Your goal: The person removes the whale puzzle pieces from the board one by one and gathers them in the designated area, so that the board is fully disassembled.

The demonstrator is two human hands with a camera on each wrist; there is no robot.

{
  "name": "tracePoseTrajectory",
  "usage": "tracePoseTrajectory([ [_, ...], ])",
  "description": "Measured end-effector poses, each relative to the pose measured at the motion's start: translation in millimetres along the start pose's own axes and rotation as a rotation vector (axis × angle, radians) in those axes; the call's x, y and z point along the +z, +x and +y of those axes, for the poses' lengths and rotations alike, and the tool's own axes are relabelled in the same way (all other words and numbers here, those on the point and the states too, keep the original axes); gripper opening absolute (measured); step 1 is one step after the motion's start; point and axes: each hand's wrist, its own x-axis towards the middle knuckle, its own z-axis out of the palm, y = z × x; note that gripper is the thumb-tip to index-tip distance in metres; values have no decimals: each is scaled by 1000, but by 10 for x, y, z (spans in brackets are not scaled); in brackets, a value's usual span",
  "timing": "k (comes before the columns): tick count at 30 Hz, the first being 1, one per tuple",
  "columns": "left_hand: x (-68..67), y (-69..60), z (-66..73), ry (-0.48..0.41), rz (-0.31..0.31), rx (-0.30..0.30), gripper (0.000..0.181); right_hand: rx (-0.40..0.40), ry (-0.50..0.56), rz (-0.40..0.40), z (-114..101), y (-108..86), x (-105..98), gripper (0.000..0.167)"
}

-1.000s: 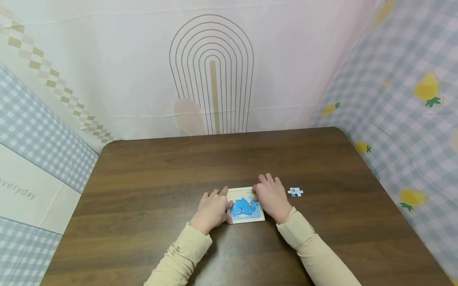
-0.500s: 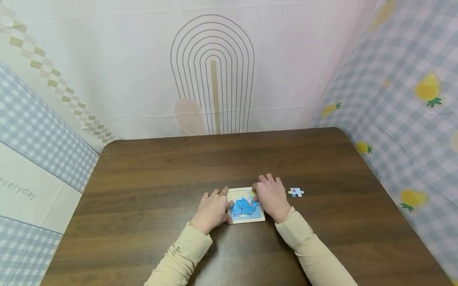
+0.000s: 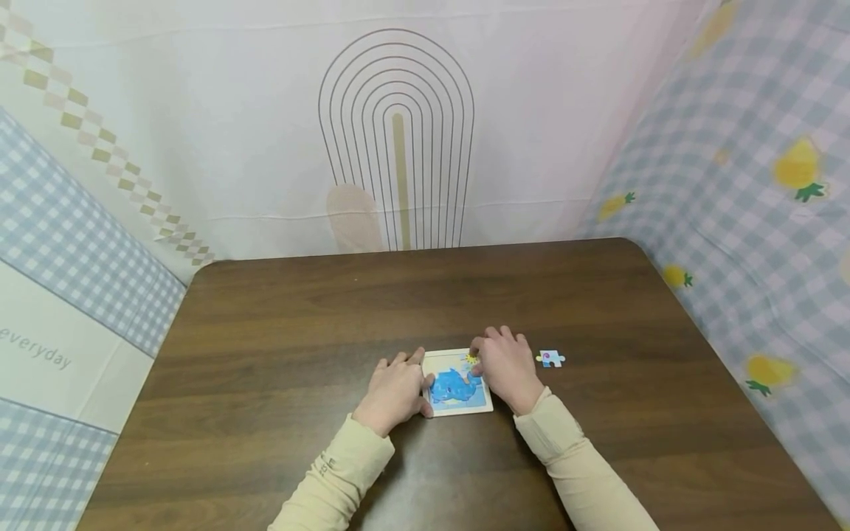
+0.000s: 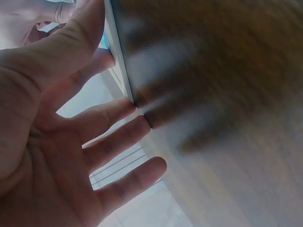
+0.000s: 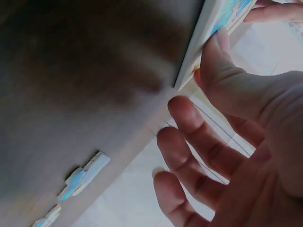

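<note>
A small jigsaw puzzle tray (image 3: pixel 462 412) with a pale rim lies on the table, showing a blue whale picture and a bare cream area at its upper left. My left hand (image 3: pixel 393 391) steadies the tray's left edge, fingers spread and mostly straight, thumb on the near left corner. At the upper right, my right hand (image 3: pixel 508 369) pinches a puzzle piece with a yellow sun (image 3: pixel 471 359) between thumb and forefinger, within the tray. Its other fingers are bent past the rim. The hand covers part of that piece and the tray's right side.
A loose light-blue puzzle piece (image 3: pixel 550 359) with a pink swirl lies right of my right hand. The brown wooden table (image 3: pixel 299 310) extends around the tray. A white patterned cloth (image 3: pixel 265 147) hangs behind, and a checked cloth (image 3: pixel 744 221) hangs at the right.
My right hand shifts very slightly at the tray's upper right, and a little more of the sun shows. My left hand and the loose piece stay put; the head view drifts slightly.
</note>
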Motion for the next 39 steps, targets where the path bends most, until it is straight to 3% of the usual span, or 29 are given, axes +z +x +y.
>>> tracePoseTrajectory([
  [11,0,13,10,14,15,9,41,-10,-34,23,2,-23,-7,21],
  [39,4,-5,-4,-12,14,7,53,-7,104,-40,61,29,-17,31],
])
